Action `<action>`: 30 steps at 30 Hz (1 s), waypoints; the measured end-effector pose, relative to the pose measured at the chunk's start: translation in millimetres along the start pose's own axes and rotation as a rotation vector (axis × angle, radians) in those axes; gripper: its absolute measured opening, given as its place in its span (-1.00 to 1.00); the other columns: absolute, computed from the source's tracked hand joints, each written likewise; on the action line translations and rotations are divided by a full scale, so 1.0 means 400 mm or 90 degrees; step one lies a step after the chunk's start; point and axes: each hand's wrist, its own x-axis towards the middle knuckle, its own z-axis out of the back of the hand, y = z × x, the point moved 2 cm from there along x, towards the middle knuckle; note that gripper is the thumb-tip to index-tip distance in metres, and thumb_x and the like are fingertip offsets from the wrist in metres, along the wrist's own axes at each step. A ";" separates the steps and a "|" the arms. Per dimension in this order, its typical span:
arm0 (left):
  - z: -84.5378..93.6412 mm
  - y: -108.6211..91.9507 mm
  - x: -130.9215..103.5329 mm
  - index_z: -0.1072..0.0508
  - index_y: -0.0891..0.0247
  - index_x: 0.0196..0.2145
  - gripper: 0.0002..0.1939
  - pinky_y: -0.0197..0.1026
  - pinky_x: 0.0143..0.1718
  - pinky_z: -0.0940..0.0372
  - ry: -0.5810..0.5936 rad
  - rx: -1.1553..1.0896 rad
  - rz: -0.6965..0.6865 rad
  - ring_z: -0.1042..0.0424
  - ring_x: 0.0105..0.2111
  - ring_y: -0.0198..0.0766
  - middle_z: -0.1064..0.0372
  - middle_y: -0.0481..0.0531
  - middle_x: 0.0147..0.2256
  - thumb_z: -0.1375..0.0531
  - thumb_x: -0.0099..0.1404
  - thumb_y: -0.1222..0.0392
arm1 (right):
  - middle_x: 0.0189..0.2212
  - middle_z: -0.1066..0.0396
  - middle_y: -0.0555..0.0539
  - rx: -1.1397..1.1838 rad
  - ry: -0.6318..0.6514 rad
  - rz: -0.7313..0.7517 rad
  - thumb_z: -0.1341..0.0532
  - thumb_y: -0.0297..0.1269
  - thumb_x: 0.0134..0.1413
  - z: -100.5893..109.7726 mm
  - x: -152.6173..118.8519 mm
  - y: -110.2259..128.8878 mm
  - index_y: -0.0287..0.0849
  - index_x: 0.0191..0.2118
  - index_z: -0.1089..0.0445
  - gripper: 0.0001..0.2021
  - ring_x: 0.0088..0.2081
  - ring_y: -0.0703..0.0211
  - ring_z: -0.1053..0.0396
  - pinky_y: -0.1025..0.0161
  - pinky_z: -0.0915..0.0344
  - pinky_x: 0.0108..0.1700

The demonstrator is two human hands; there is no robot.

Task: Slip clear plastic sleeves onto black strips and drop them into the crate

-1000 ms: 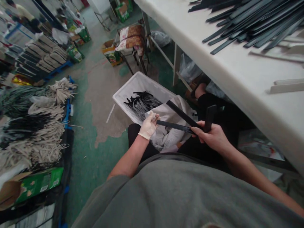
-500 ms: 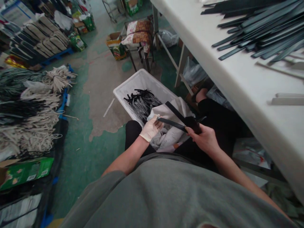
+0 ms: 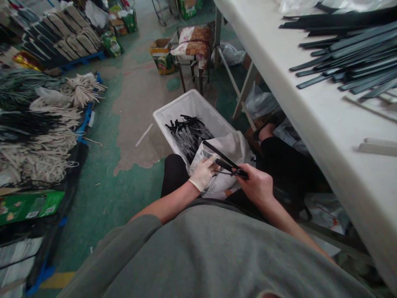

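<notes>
My left hand (image 3: 203, 173), in a pale thin glove, is over my lap, its fingers closed at the near end of a short black strip (image 3: 223, 164). My bare right hand (image 3: 256, 182) is wrapped round the other end of the black pieces. A longer black strip (image 3: 217, 151) sticks out of that grip up and to the left. A dark bulky part lies by the right fingers; its kind is unclear. Beneath the hands, whitish cloth (image 3: 237, 145) drapes over my lap and the near end of a white bin (image 3: 173, 105). Many short black strips (image 3: 189, 134) lie inside the bin.
A white table (image 3: 328, 111) on my right bears long dark strips (image 3: 347, 54) and pale pieces (image 3: 378, 147). Beyond the bin stand a stool with a patterned cushion (image 3: 195, 41) and a cardboard box (image 3: 163, 58). Bundled cords (image 3: 40, 145) lie on the left.
My right hand has moved left and slightly down, bringing the black strips closer to my left hand. My left hand has shifted slightly right and down. The view has turned a little.
</notes>
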 end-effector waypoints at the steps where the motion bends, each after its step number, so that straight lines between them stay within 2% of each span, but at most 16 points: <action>1: -0.005 0.017 -0.005 -0.48 0.26 -0.38 -0.87 -0.22 -0.20 -0.35 0.016 -0.002 0.024 -0.48 -0.39 -0.31 -0.51 0.00 -0.39 -0.37 0.14 0.27 | -0.34 -0.60 -0.15 -0.005 0.010 -0.005 -0.19 -0.21 0.07 -0.004 0.010 0.006 -0.09 -0.22 -0.53 -0.79 -0.36 -0.01 -0.53 0.24 -0.23 -0.39; 4: -0.009 0.030 -0.008 -0.50 0.26 -0.39 -0.93 -0.18 -0.16 -0.36 0.034 -0.020 0.049 -0.47 -0.38 -0.28 -0.51 0.04 -0.39 -0.34 0.18 0.30 | -0.46 -0.56 -0.14 0.009 0.059 -0.028 -0.19 -0.15 0.08 0.006 0.028 0.001 -0.10 -0.25 -0.50 -0.79 -0.45 0.00 -0.49 0.23 -0.18 -0.45; 7: 0.002 -0.004 -0.001 -0.51 0.27 -0.36 -0.95 -0.19 -0.16 -0.35 0.006 -0.047 0.012 -0.46 -0.39 -0.32 -0.51 0.02 -0.38 -0.33 0.21 0.28 | -0.61 -0.47 -0.05 0.066 0.127 -0.045 -0.18 -0.06 0.09 0.043 0.028 -0.026 -0.07 -0.33 -0.45 -0.79 -0.55 0.04 -0.43 0.25 -0.16 -0.49; 10: -0.004 -0.026 -0.007 -0.52 0.28 -0.32 -0.88 -0.20 -0.15 -0.35 0.008 -0.044 -0.007 -0.48 -0.35 -0.31 -0.52 0.04 -0.34 -0.36 0.18 0.25 | -0.66 -0.42 -0.02 0.048 0.115 -0.047 -0.19 -0.04 0.07 0.067 0.031 -0.033 -0.04 -0.37 -0.40 -0.80 -0.58 0.04 -0.40 0.24 -0.12 -0.52; 13: -0.031 -0.017 -0.022 -0.52 0.29 -0.38 -0.87 -0.17 -0.14 -0.34 0.070 -0.035 -0.016 -0.49 -0.31 -0.24 -0.52 0.07 -0.35 -0.40 0.11 0.26 | -0.64 -0.44 -0.04 0.029 0.079 -0.025 -0.20 -0.10 0.06 0.058 0.048 -0.005 -0.03 -0.34 -0.39 -0.85 -0.55 0.00 -0.43 0.23 -0.14 -0.50; 15: -0.042 -0.017 -0.025 -0.52 0.29 -0.40 -0.86 -0.16 -0.13 -0.33 0.098 -0.041 -0.041 -0.49 -0.30 -0.22 -0.52 0.06 -0.35 -0.40 0.10 0.25 | -0.64 -0.45 -0.04 0.067 0.083 -0.026 -0.19 -0.11 0.07 0.047 0.059 0.013 -0.04 -0.33 -0.38 -0.86 -0.53 0.00 -0.45 0.23 -0.19 -0.47; 19: -0.022 -0.036 -0.008 -0.53 0.27 -0.32 -0.81 -0.20 -0.13 -0.34 0.084 -0.053 -0.067 -0.49 -0.28 -0.26 -0.53 0.04 -0.31 -0.39 0.13 0.16 | -0.63 -0.46 -0.02 0.135 0.110 -0.032 -0.19 -0.08 0.08 0.046 0.065 0.018 -0.03 -0.33 -0.35 -0.84 -0.53 0.01 -0.47 0.21 -0.27 -0.43; 22: -0.009 -0.027 -0.002 -0.50 0.25 -0.39 -0.83 -0.19 -0.14 -0.35 0.066 -0.059 -0.039 -0.49 -0.31 -0.25 -0.51 0.02 -0.35 -0.39 0.12 0.17 | -0.59 -0.49 -0.03 0.102 0.096 -0.013 -0.21 -0.16 0.01 0.038 0.069 0.023 -0.03 -0.27 -0.39 -0.85 -0.49 -0.03 -0.49 0.19 -0.27 -0.42; 26: -0.023 -0.011 -0.019 -0.50 0.24 -0.43 -0.89 -0.15 -0.11 -0.34 0.087 -0.062 -0.019 -0.49 -0.28 -0.20 -0.51 0.06 -0.35 -0.37 0.13 0.24 | -0.59 -0.49 -0.02 0.128 0.109 -0.022 -0.19 -0.17 0.04 0.014 0.076 0.033 -0.03 -0.25 -0.39 -0.86 -0.47 -0.04 -0.51 0.19 -0.27 -0.41; 30: -0.030 -0.012 -0.036 -0.51 0.25 -0.40 -0.88 -0.10 -0.08 -0.35 0.093 -0.070 -0.018 -0.50 -0.25 -0.16 -0.52 0.10 -0.33 -0.35 0.17 0.18 | -0.61 -0.49 -0.01 0.136 0.118 -0.020 -0.19 -0.15 0.08 0.014 0.068 0.020 -0.03 -0.28 -0.38 -0.88 -0.50 -0.02 -0.51 0.20 -0.26 -0.44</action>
